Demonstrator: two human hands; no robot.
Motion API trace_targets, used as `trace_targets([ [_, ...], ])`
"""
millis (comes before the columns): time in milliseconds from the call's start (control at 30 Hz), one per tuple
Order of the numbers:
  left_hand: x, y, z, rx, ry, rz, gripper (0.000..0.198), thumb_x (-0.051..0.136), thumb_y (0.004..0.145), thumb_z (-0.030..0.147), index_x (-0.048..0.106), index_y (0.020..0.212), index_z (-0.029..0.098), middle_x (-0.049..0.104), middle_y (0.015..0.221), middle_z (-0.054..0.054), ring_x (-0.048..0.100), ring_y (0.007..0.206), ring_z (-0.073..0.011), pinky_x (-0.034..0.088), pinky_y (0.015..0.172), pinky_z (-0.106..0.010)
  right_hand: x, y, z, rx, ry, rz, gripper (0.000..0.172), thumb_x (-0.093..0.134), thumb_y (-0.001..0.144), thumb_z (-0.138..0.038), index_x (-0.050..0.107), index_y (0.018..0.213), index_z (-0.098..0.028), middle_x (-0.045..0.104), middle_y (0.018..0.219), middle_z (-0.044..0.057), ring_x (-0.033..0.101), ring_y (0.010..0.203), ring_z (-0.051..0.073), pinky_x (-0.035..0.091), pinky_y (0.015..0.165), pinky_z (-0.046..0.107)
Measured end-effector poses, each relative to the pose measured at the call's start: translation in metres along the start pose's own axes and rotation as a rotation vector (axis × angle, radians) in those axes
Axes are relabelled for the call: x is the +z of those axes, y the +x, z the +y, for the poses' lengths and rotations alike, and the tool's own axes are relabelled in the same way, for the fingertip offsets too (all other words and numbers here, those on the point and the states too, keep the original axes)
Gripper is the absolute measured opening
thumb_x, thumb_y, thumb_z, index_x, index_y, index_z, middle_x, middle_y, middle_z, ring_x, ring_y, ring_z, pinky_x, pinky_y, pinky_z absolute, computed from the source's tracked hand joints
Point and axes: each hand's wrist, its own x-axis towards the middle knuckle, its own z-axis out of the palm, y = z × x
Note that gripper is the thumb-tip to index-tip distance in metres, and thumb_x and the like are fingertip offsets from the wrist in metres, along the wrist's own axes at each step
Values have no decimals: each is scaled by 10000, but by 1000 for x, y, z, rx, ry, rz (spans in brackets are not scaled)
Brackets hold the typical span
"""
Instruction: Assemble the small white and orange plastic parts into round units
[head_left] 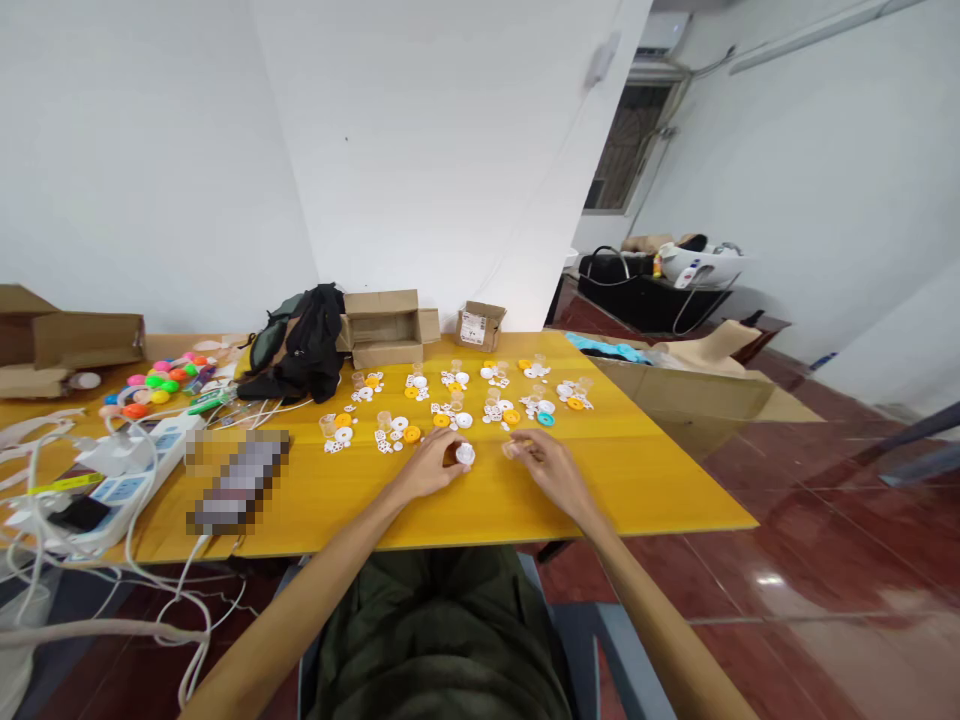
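My left hand (431, 464) is closed on a small white round plastic part (465, 455), held just above the yellow table (334, 500). To its right, my right hand (553, 468) pinches a small translucent peach-coloured piece (511, 451), blurred and partly hidden by the fingers. Beyond both hands lie groups of small parts: clear cups (385, 419), white discs (464, 421), orange rings (412, 434) and white pieces with dark dots (384, 444). One teal ring (546, 419) lies among them, a little beyond my right hand.
On the left are a power strip (146, 480) with tangled cables, a blurred-out phone (241, 482) and coloured balls (156, 382). A black bag (300, 345), an open carton (385, 350) and a smaller box (480, 326) stand along the wall. A large carton (675, 395) adjoins the table's right side.
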Motion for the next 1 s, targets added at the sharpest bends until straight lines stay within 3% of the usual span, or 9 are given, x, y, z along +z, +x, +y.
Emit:
trace_targets([
  [167,0,1,-2,-10,-55,2,226,699,743,138,683,962,191,705,982,-46,627,942,-225,486,904,-354,19,8,-35,-108,186,-118,262,589,911,-457,696,1024,-246,728,1038,71,701,850,218,586,783,357],
  [300,0,1,-2,26,-61,24,167,692,767,176,690,934,181,699,949,-49,625,911,-219,489,859,-335,22,10,-45,-245,98,-151,203,556,947,-344,710,1059,-271,703,1059,71,674,968,237,554,905,398],
  [433,0,1,1,44,-101,15,207,679,779,177,699,985,185,689,964,-48,621,897,-208,488,855,-329,23,9,-44,-299,22,-212,253,510,959,-255,705,1114,-302,690,1109,70,644,1064,251,526,962,422],
  [700,1,1,-1,1,-304,4,249,712,752,172,699,1001,177,628,971,-44,600,838,-171,490,775,-282,27,7,-36,-227,140,-228,197,560,947,-329,700,1077,-280,721,1046,60,664,969,239,544,895,393],
  [1000,3,2,-9,-145,-513,-39,345,843,692,330,709,965,167,673,950,-45,614,805,-159,494,788,-291,37,-4,-19,-38,400,-187,234,657,871,-425,678,1040,-265,716,1083,62,703,974,223,573,904,377],
])
